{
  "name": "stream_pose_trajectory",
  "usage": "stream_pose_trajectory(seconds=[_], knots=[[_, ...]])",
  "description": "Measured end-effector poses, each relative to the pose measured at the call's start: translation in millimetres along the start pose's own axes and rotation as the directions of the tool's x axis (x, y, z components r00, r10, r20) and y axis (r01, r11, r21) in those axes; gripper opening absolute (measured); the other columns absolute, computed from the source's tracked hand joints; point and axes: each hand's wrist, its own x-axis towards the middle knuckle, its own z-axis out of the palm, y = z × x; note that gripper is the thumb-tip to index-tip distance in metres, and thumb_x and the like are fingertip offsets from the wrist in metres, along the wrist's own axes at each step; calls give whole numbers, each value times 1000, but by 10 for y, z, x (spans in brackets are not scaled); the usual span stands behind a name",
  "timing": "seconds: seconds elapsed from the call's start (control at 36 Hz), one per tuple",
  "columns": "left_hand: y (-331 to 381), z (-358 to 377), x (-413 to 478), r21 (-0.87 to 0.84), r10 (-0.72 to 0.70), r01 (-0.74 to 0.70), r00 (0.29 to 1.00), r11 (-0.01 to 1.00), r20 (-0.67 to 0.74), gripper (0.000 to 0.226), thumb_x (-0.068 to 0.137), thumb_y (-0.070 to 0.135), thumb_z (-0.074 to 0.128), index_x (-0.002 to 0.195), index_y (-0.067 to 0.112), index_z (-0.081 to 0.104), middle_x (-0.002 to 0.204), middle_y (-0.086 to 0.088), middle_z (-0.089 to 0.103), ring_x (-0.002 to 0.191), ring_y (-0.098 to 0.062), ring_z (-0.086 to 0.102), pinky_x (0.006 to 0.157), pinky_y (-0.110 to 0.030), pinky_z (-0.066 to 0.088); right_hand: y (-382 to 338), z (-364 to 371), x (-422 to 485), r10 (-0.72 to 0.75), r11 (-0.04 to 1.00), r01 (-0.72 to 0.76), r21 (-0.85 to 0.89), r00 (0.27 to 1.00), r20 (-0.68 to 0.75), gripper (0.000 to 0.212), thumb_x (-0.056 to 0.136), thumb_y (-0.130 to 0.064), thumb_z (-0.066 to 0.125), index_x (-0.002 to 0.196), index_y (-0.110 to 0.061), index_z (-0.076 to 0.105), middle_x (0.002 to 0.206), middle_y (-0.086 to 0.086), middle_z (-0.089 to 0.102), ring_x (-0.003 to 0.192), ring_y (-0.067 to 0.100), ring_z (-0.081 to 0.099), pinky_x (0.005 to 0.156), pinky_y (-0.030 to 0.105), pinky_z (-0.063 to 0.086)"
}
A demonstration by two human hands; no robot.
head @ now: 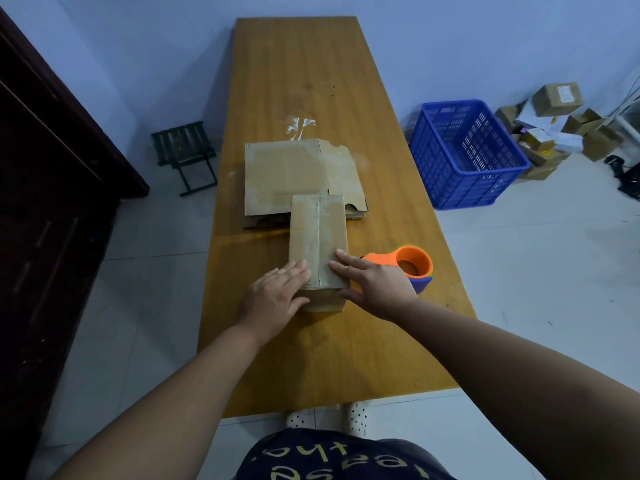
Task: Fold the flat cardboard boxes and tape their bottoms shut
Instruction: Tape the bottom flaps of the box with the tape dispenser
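Both hands lie flat with straight fingers on the near end of a folded box. The left hand has its fingers on the top left edge and its thumb against the near side. The right hand is spread, fingers on the top right part, thumb by the near right corner. Neither hand pinches anything.

The box stands on the table, roughly mid-width, long axis running away from the person. A strip of clear tape runs down its centre seam.

An orange and blue tape dispenser sits on the table just behind the right hand, close to the box's right side.

The far end of the box overlaps a stack of flat cardboard lying on the table. Just beyond the stack a crumpled scrap of clear tape is on the tabletop.

On the floor: to the right of the table a blue plastic crate, farther right a pile of small cartons; to the left a dark folding stool and a dark wooden cabinet.
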Motion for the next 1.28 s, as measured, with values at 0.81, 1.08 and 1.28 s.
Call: stream_pose_trajectory(seconds=[0.81, 1.08, 1.28], knots=[[-556, -497, 398, -140, -724, 767, 639, 626, 260, 47, 103, 29, 36, 149, 20, 29, 153, -7, 27, 136, -30, 34, 105, -46, 34, -587, -34, 92, 338, 717, -372, 589, 925, 172, 53, 91, -30, 64, 138, -33, 41, 136, 0, 53, 117, 16, 55, 87, 31, 52], [-676, -556, 21, -249, -863, 885, 448, 393, 235, 40, 101, 38, 37, 89, 6, 56, 86, -10, 57, 89, -31, 56, 66, -34, 40, -506, 7, 73, 302, -309, -700, 644, 570, 764, 81, 84, -55, 63, 149, -25, 25, 148, 21, 30, 130, 47, 39, 93, 59, 46], [-671, -677, -51, -482, -810, 876, 280, -4, 516, 35, 100, 33, 35, 86, 9, 56, 94, -12, 60, 80, -25, 55, 67, -33, 44, -591, 58, 228, 306, -486, -675, 556, 464, 831, 84, 85, -72, 46, 149, -23, 26, 150, 24, 30, 135, 51, 29, 100, 71, 32]])
